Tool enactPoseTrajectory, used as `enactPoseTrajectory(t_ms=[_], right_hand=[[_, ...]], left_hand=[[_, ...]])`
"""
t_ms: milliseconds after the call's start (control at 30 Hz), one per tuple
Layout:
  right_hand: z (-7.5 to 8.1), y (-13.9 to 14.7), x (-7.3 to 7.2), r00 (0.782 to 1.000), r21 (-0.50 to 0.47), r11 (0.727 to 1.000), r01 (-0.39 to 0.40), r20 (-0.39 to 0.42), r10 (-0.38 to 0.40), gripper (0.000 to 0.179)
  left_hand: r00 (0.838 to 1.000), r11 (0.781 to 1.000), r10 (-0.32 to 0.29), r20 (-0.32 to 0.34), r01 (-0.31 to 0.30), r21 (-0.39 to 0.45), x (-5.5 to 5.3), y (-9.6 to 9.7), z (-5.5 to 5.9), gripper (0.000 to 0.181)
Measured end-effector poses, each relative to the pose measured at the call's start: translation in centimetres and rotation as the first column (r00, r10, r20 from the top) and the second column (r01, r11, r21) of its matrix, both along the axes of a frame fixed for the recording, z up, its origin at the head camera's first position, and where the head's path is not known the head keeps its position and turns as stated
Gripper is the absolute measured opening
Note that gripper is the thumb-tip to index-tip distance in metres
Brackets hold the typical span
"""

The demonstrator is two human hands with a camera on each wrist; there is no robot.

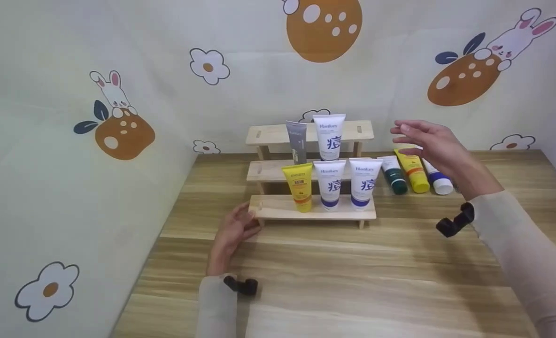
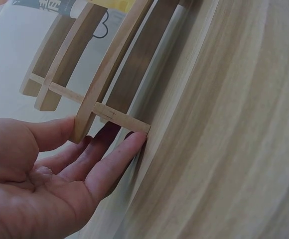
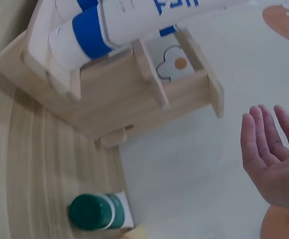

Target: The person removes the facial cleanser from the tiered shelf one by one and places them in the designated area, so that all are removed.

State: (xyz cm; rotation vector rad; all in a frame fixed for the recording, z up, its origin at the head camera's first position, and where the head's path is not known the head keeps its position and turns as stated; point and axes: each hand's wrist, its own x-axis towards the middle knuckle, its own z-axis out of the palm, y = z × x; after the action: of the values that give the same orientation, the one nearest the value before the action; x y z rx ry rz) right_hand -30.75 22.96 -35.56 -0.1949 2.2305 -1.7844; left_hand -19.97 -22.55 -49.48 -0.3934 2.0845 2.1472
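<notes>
A three-tier wooden display shelf [image 1: 278, 213] stands on the table. On its lowest tier, a yellow tube [image 1: 300, 188] and two white tubes with blue bands, left [image 1: 330, 185] and right [image 1: 365, 183], stand caps down. Behind them rise a grey tube [image 1: 298, 143] and another white tube [image 1: 329, 136]; their lower ends are partly hidden. My left hand [image 1: 235, 227] grips the left end of the lowest tier, thumb on the board's end and fingers by the leg [image 2: 122, 119]. My right hand [image 1: 433, 143] hovers in the air right of the shelf, fingers extended, holding nothing.
Right of the shelf, below my right hand, lie a dark green tube [image 1: 394, 176], a yellow tube [image 1: 414, 173] and a white tube [image 1: 440, 180]. A printed cloth [image 1: 165, 42] hangs behind and to the left of the wood-grain table [image 1: 329, 272].
</notes>
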Motion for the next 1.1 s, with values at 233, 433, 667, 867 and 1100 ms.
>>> enactPoseTrajectory(t_ms=[233, 433, 667, 867, 1100], right_hand=[[1.8, -3.4, -0.4, 0.994, 0.138, 0.988, -0.075, -0.069, 0.085, 0.07], [2.8, -5.7, -1.3, 0.98, 0.2, 0.968, -0.152, -0.095, 0.174, 0.07], [3.7, -7.8, -1.7, 0.966, 0.278, 0.938, -0.207, -0.093, 0.241, 0.071], [3.7, -9.2, -2.3, 0.968, 0.305, 0.931, -0.202, -0.083, 0.237, 0.066], [3.9, -10.2, -2.5, 0.966, 0.323, 0.925, -0.199, -0.092, 0.24, 0.06]], left_hand=[[1.0, 1.0, -0.005, 0.012, 0.006, -0.015, 0.0, -0.1, 0.1, 0.045], [1.0, 1.0, -0.005, 0.029, 0.005, -0.018, -0.1, -0.1, 0.1, 0.045], [1.0, 1.0, -0.001, 0.025, 0.002, -0.014, -0.2, -0.1, 0.0, 0.045], [1.0, 1.0, -0.003, -0.009, 0.003, 0.006, -0.2, -0.1, -0.2, 0.045], [1.0, 1.0, 0.01, -0.005, -0.01, -0.005, -0.1, -0.1, -0.2, 0.046]])
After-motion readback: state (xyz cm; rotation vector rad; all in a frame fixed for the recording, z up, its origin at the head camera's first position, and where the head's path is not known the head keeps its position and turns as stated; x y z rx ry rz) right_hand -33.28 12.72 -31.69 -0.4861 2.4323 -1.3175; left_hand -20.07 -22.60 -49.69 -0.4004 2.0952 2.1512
